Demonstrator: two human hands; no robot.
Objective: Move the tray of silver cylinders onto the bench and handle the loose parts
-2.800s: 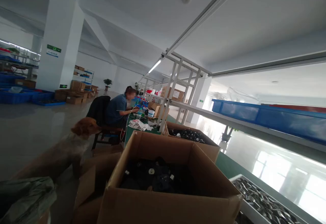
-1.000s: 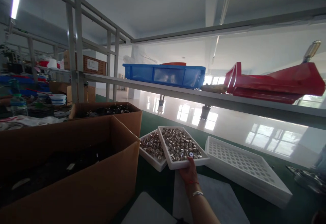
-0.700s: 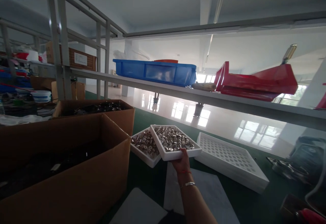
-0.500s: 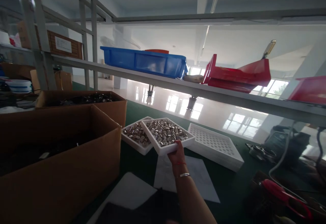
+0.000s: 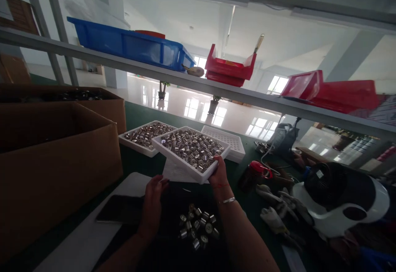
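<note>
- Green workbench: spreads before you, 12 o'clock being straight ahead; the trays stand on or above it.
- Brown cardboard box: at your 10 o'clock, open at the top.
- Blue rectangular plastic bin: at your 11 o'clock, on the grey raised shelf.
- White and black rounded appliance: at your 2 o'clock.
- White shallow tray: at your 12 o'clock, tilted, filled with short silvery metal cylinders. Its left corner overlaps the next tray in view; contact cannot be told.
- Second white shallow tray: at 11 o'clock, filled with like cylinders.
- White perforated tray: between 12 and 1 o'clock, partly behind your held tray.
- Right hand: your fingers grip the held tray at its near right corner.
- Left hand: near 11 o'clock, apart from the tray, fingers loosely bent; you cannot tell whether they grip anything.
- Loose silvery metal cylinders: close at 12 o'clock, clustered on a dark surface between your forearms.
</note>
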